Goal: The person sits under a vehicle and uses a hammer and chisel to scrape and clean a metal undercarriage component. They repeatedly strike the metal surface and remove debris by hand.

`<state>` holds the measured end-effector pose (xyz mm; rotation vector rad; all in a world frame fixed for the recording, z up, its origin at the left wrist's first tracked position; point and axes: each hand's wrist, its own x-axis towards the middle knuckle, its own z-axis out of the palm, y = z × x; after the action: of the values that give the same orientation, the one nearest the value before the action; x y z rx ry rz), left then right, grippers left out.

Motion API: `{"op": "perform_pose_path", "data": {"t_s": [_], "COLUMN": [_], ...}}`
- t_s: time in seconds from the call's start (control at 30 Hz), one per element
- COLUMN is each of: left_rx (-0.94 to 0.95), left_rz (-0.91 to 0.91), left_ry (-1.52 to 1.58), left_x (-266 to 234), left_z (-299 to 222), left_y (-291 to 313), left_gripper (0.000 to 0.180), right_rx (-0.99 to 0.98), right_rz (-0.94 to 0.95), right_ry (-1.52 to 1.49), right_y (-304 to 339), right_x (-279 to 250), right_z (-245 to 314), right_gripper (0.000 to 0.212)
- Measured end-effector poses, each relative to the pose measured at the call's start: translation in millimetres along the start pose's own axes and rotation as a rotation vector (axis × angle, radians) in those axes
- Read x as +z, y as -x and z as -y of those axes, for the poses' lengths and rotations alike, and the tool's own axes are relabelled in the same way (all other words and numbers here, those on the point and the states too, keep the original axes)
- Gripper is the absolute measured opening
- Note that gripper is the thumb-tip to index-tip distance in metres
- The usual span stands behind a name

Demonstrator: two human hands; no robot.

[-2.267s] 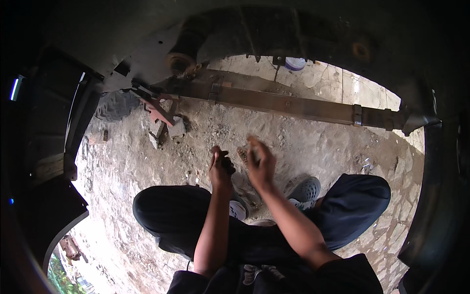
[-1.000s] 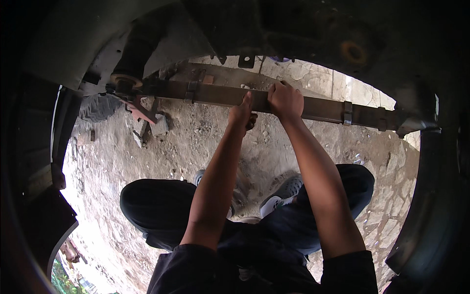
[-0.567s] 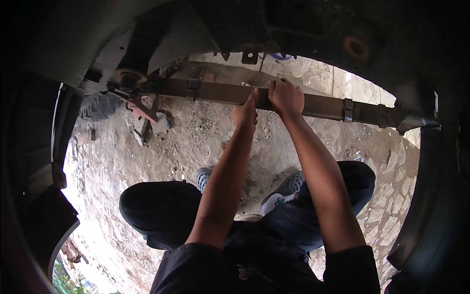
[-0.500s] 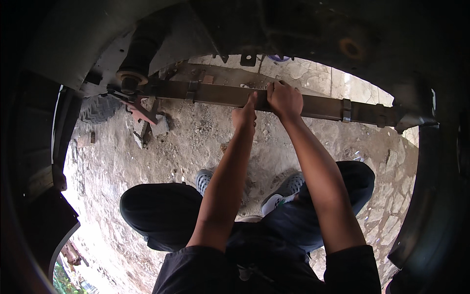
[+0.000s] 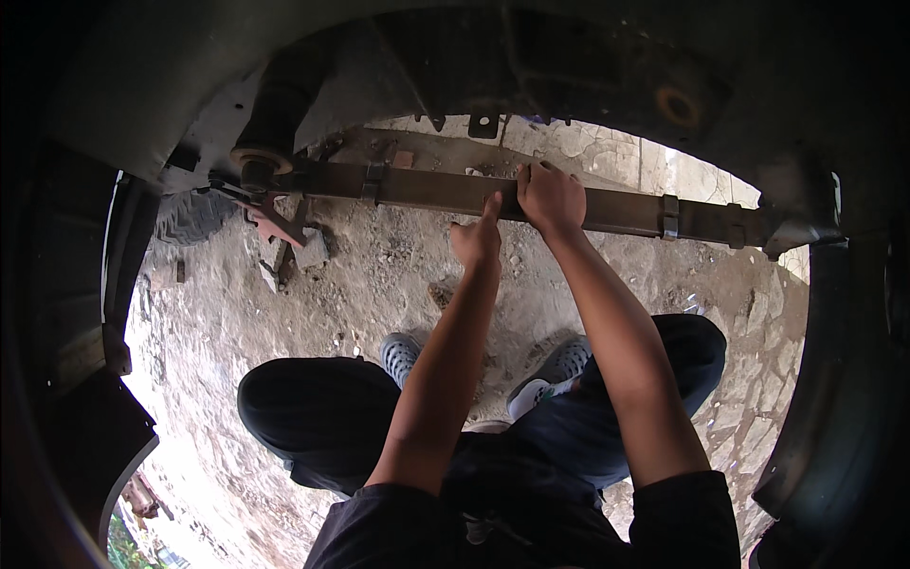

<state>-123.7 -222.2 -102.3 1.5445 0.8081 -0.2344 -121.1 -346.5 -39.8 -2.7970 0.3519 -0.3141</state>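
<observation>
A dark, rust-brown leaf spring (image 5: 626,213) runs crosswise in front of me, bound by metal clips (image 5: 670,217). My right hand (image 5: 553,197) is closed over its middle, fingers curled across the top and far side. Just left of it is my left hand (image 5: 477,242), at the near lower edge of the spring. Its thumb points up against the spring, and one finger sticks out to the left, apart from the thumb. The other left fingers are hidden. I see nothing held in that hand.
A dark wheel arch (image 5: 569,57) curves overhead and down both sides. At the left hangs a thick cylindrical part (image 5: 275,104). Beyond it lie a tyre (image 5: 194,216), a reddish metal stand (image 5: 275,226) and broken blocks (image 5: 311,248) on rough stony ground. My shoes (image 5: 402,357) are below.
My left hand has slid slightly down and right, and its thumb and finger have spread apart. My right hand keeps its hold on the leaf spring.
</observation>
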Motion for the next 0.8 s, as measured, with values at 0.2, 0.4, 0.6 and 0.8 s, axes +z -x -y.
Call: {"op": "perform_pose_path", "data": {"t_s": [0.2,0.4,0.6,0.8], "left_rx": [0.117,0.258,0.24,0.337], "left_rz": [-0.007,-0.173,-0.18,-0.18], "left_ry": [0.13,0.194,0.19,0.121], "left_x": [9.6,11.2,18.0,9.6], "left_z": [-8.5,12.0,-6.2,-4.7], "left_y": [-15.6,2.0,-2.2,18.3], "left_gripper": [0.09,0.052,0.06,0.056], "right_rx": [-0.006,0.008,-0.003,0.02], "right_rz": [-0.049,-0.017,-0.038,0.002], "right_ry": [0.016,0.029,0.034,0.028], "right_y": [-0.4,0.2,0.1,1.3], "right_x": [-1.5,-0.9,1.2,-2.7], "right_z": [6.0,1.9,4.3,-1.9], "right_gripper": [0.04,0.039,0.038,0.039]}}
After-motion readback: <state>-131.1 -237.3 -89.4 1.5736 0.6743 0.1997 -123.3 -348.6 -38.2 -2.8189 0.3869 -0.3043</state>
